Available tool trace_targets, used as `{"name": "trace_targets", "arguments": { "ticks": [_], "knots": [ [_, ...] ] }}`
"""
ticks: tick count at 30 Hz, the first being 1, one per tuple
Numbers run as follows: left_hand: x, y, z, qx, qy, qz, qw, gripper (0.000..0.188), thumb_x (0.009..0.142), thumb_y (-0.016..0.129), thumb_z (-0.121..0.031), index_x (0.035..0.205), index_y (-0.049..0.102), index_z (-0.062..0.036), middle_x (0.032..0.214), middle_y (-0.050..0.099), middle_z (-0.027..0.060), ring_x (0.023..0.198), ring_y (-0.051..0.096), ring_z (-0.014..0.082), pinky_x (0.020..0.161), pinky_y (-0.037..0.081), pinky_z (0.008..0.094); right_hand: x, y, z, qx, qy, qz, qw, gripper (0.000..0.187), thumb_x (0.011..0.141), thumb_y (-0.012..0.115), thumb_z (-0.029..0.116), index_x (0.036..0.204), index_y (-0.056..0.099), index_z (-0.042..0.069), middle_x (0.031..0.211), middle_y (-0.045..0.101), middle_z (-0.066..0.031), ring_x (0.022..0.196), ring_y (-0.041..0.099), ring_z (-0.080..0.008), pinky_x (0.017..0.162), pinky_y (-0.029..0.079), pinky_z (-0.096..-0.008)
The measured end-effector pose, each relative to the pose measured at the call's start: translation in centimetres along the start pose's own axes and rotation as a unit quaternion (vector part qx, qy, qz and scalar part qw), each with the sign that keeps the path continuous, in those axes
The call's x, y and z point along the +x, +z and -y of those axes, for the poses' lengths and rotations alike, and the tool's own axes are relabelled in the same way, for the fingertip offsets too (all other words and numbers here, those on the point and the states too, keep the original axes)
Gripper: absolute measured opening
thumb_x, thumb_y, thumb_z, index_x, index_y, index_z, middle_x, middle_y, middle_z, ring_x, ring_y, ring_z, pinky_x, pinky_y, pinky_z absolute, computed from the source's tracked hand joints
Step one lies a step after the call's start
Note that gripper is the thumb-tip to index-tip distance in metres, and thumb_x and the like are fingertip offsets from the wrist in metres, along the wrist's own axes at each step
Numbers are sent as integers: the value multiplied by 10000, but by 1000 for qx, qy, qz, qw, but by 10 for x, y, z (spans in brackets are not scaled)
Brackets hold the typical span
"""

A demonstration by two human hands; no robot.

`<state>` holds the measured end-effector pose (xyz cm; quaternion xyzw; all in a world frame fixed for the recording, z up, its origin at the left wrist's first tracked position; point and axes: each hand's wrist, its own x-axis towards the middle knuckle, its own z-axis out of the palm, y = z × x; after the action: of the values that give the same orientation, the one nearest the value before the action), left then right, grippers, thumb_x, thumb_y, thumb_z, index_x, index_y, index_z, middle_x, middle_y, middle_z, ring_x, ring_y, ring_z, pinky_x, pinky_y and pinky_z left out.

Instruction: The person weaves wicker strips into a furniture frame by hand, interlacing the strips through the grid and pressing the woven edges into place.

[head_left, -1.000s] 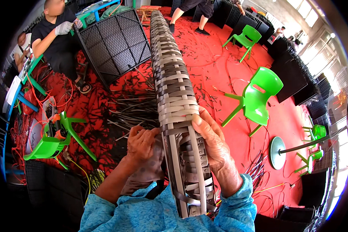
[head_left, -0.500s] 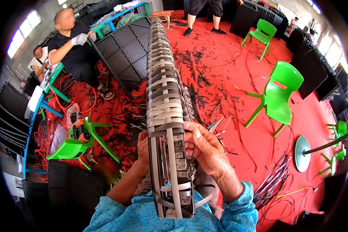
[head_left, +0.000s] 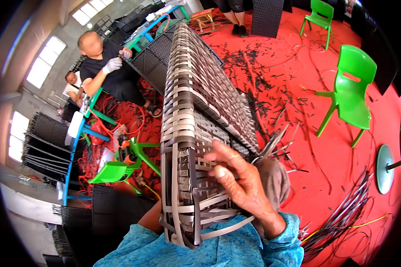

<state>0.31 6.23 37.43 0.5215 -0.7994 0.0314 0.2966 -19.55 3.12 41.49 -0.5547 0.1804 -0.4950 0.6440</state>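
Observation:
A tall woven panel (head_left: 178,107) of grey, tan and dark brown flat strips stands in front of me, its narrow edge facing me. Toward the lower end the weave stops, showing lengthwise strips and a pale slotted frame bar (head_left: 184,178). Loose strip ends (head_left: 227,229) curl near my blue shirt. My right hand (head_left: 240,182) is open beside the panel's right face, index finger and thumb apart, with nothing seen between them. Of my left arm, only the forearm (head_left: 151,218) shows at the panel's left; the panel hides the hand.
Green plastic chairs (head_left: 354,91) stand on the red floor at right and left. Dark strip scraps (head_left: 249,58) litter it; a strip bundle (head_left: 347,209) lies at lower right, near a round green base (head_left: 384,169). A gloved co-worker (head_left: 107,66) holds a dark panel at far left.
My right hand has moved off the strip at the panel's edge, its pinch opened. My left hand has gone out of sight behind the panel. The view has turned, showing more of the right face.

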Motion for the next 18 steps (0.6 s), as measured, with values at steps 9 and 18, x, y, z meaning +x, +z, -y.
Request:
{"name": "trace_targets", "arguments": {
  "ticks": [9,18],
  "knots": [
    [-15,-38,-15,62,-96,12,993,226,907,522,-179,1083,544,-39,1106,598,117,949,605,193,825,470,351,18,-2,-17,-38,-75,36,996,256,905,553,110,1144,571,20,963,648,-125,886,628,-196,776,485,-292],
    [-12,-50,-23,90,-166,18,982,229,917,514,-171,1106,522,-42,1110,585,123,949,599,196,813,468,346,36,25,-40,199,0,105,974,187,888,559,95,1060,595,30,839,640,-102,674,617,-157,579,470,-293]
  ]
}}
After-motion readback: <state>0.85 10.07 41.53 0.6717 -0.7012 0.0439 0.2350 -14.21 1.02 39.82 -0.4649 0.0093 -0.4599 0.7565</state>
